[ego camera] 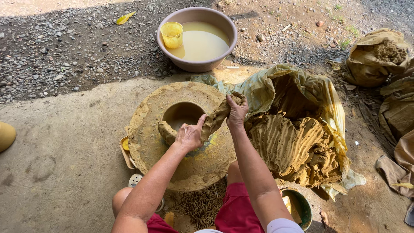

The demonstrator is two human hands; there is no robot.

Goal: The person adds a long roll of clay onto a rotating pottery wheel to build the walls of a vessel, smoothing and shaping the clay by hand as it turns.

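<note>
A round clay-smeared wheel (148, 129) lies on the ground in front of me with a low clay ring wall (166, 131) around a hollow at its middle. My left hand (189, 136) presses down on the near side of that wall. My right hand (237, 111) grips the raised end of a thick clay coil (217, 116), which slopes down to the wall beside my left thumb. Both hands are coated in clay.
A big heap of brown clay (297, 149) sits on a yellowish plastic sheet (332, 99) at my right. Beyond the wheel stands a basin (230, 28) of muddy water with a yellow cup (172, 34) in it. Clay sacks (375, 56) lie at far right; a small bucket (302, 207) sits by my knee.
</note>
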